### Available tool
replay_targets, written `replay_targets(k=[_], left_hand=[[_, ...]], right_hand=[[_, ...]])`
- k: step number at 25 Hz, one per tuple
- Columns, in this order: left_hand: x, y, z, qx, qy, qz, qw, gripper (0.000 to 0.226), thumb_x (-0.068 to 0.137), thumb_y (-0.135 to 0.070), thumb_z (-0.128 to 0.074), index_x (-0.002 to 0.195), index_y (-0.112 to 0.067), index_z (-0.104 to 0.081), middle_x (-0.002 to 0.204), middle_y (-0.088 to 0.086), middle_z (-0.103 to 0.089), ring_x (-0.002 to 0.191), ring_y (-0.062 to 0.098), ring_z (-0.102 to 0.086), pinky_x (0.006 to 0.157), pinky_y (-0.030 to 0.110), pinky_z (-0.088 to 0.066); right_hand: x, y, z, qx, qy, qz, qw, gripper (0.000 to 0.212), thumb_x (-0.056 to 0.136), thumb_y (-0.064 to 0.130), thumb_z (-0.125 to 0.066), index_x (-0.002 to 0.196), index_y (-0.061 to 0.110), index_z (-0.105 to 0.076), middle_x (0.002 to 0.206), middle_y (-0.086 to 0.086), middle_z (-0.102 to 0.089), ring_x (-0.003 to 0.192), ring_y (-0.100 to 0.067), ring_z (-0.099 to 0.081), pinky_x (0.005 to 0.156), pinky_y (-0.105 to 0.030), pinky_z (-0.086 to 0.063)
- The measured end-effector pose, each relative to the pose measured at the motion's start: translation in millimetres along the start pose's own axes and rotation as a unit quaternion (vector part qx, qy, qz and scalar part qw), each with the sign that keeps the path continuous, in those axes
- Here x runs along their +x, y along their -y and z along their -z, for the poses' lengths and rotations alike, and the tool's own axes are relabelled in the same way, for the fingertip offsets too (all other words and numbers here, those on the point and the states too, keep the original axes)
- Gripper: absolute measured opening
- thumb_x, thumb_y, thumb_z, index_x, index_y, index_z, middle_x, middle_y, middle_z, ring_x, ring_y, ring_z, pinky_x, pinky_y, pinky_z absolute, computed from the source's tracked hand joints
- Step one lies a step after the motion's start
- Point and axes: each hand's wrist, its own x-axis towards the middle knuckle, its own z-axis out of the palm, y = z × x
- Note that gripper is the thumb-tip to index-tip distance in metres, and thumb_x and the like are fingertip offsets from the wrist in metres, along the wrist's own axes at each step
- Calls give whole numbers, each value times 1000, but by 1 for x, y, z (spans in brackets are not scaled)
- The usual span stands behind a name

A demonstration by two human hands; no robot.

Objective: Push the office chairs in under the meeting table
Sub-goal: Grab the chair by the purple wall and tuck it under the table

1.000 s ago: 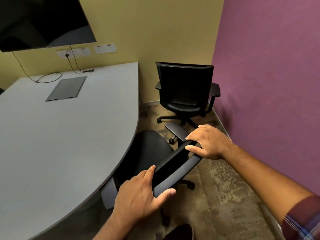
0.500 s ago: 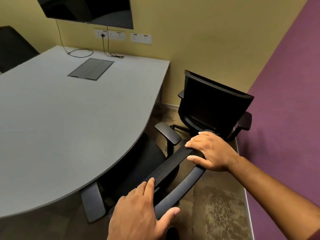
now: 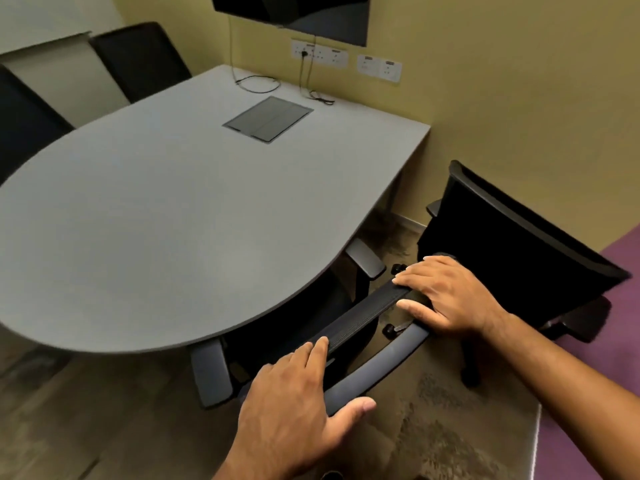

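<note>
A black office chair (image 3: 360, 317) sits at the curved near edge of the grey meeting table (image 3: 180, 216), its seat mostly hidden beneath the tabletop. My left hand (image 3: 298, 407) grips the lower left end of the chair's backrest top. My right hand (image 3: 446, 296) holds the upper right end of the same backrest. A second black office chair (image 3: 512, 244) stands to the right, away from the table, by the purple wall.
Two more dark chairs (image 3: 138, 60) stand at the table's far left side. A grey cable hatch (image 3: 268, 118) is set into the tabletop, with cables running to wall sockets (image 3: 318, 53) under a screen (image 3: 294, 12). The yellow wall is close behind the second chair.
The chair has rolled further under the table with both hands on its backrest. My view has swung left and closer, bringing the far chairs into sight.
</note>
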Motion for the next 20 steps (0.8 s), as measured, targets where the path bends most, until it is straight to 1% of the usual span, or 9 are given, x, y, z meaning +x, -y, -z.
replay_targets(k=[2, 4, 6, 7, 9, 11, 13, 17, 20], left_hand=[[9, -5, -1, -8, -41, 11, 999, 123, 73, -108, -6, 170, -34, -20, 168, -16, -41, 147, 9, -48, 119, 33, -44], [23, -11, -5, -6, -104, 40, 994, 116, 80, -106, -13, 163, -31, -41, 154, -12, -59, 134, 11, -61, 107, 37, -54], [35, -20, -15, 0, -193, 87, 977, 95, 90, -98, -24, 135, -27, -68, 117, -8, -78, 101, 17, -75, 82, 42, -62], [41, -26, -17, 16, -219, 128, 967, 86, 93, -95, -25, 119, -28, -72, 99, -9, -77, 87, 18, -74, 72, 43, -61], [55, -41, -20, 37, -233, 210, 949, 79, 95, -93, -22, 99, -31, -71, 81, -9, -72, 74, 18, -70, 65, 43, -56], [68, -52, -18, 36, -251, 249, 935, 77, 98, -88, -24, 96, -30, -74, 77, -7, -73, 71, 19, -70, 64, 42, -56], [79, -58, -18, 45, -272, 265, 924, 74, 99, -83, -29, 94, -27, -78, 76, -6, -75, 70, 21, -73, 63, 41, -57], [91, -62, -14, 45, -254, 300, 918, 74, 99, -83, -23, 95, -32, -77, 77, -10, -73, 74, 15, -71, 67, 38, -54], [98, -58, -9, 44, -248, 317, 914, 66, 98, -78, -28, 96, -34, -76, 82, -12, -75, 78, 14, -72, 69, 38, -55]], right_hand=[[13, -18, -3, -3, -5, 22, 1000, 68, 105, 70, -33, 123, 20, -76, 123, 2, -78, 118, -21, -71, 108, -48, -49], [27, -36, -5, 2, -1, 37, 999, 68, 105, 70, -31, 125, 22, -76, 123, 4, -78, 119, -19, -70, 107, -47, -48], [44, -53, -6, 7, 4, 50, 999, 68, 105, 70, -31, 125, 24, -76, 122, 6, -78, 119, -17, -69, 105, -45, -47], [50, -61, -6, 9, 7, 56, 998, 68, 104, 70, -31, 125, 24, -76, 122, 6, -78, 119, -17, -69, 105, -44, -47], [64, -79, -7, 11, 12, 65, 998, 69, 104, 72, -29, 125, 25, -76, 119, 6, -78, 117, -18, -69, 104, -43, -46], [77, -94, -8, 21, 30, 70, 997, 71, 104, 72, -27, 125, 25, -76, 119, 6, -78, 115, -19, -69, 103, -43, -45], [90, -105, -8, 22, 41, 89, 995, 74, 103, 73, -23, 123, 26, -77, 117, 5, -79, 112, -20, -69, 100, -42, -45], [106, -115, -7, 13, 54, 106, 993, 83, 101, 77, -12, 120, 28, -76, 113, 5, -79, 107, -20, -69, 99, -42, -45], [116, -118, -8, 29, 46, 109, 993, 82, 101, 77, -17, 121, 25, -78, 114, 3, -79, 107, -22, -71, 102, -44, -47]])
